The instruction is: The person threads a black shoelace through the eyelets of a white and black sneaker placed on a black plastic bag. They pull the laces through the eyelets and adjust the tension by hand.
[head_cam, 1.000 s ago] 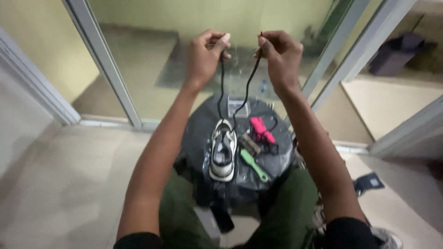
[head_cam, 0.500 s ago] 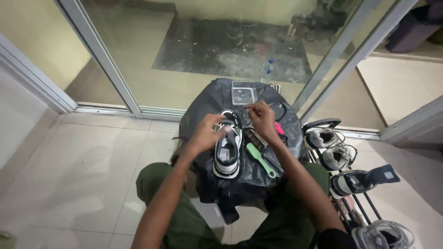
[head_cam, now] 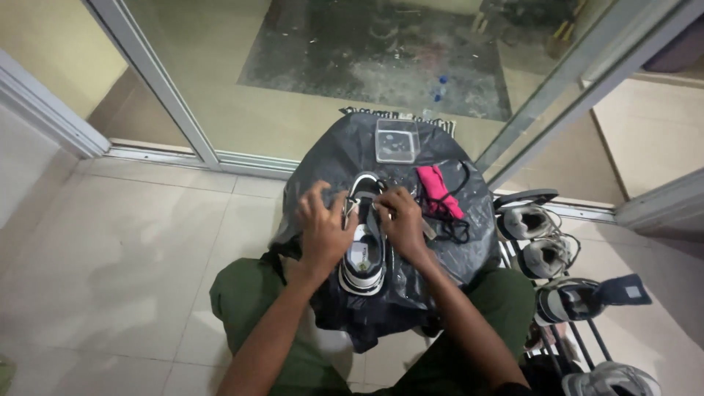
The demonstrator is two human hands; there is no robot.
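While both hands grip the sneaker, left hand, right hand, fingers curled on its sides, lace hidden

sneaker | black-and-white | upright, toe pointing away | on black-covered table, between both hands
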